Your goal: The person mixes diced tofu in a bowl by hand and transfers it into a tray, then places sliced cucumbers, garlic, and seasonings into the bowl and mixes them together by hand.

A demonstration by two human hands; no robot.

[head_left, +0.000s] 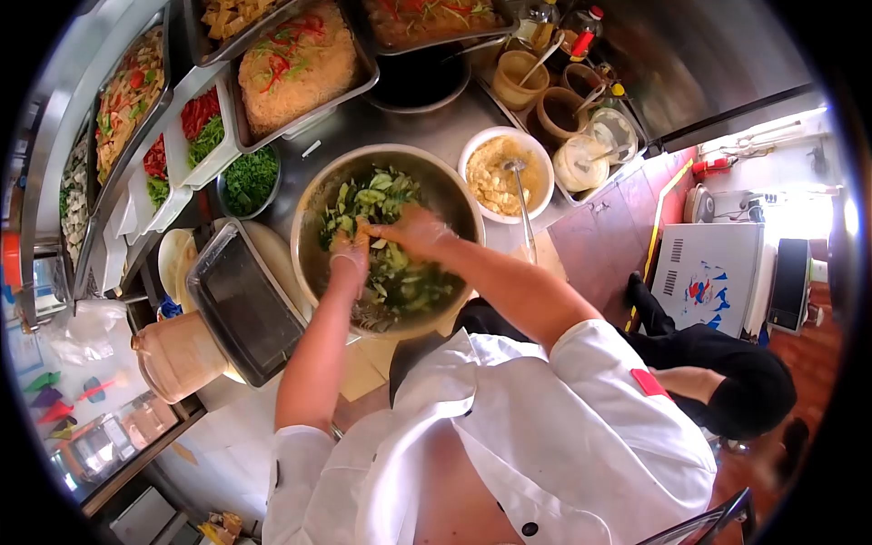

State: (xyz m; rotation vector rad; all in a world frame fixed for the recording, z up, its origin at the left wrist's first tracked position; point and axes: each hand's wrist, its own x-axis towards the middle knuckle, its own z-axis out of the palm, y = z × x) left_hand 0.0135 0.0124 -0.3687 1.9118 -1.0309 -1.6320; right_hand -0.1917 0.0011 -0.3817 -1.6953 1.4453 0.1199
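A large steel bowl (311, 184) holds chopped green vegetables (386, 189), pale and dark green, some wet at the bottom. Both of my hands are inside it, in thin clear gloves. My left hand (351, 251) is closed among the greens on the left side, its fingertips partly hidden. My right hand (414, 231) reaches in from the right, its fingers closed around some greens and blurred. The fingers of the right hand meet the left hand near the bowl's middle.
On the right stands a white bowl (470, 171) of yellowish paste with a spoon (520, 186). Sauce jars (522, 82) crowd the back right. Food trays (300, 73) line the back left, near a bowl of chopped herbs (249, 183). A black tray (243, 300) lies left. Another person's dark-clothed leg (718, 354) is at right.
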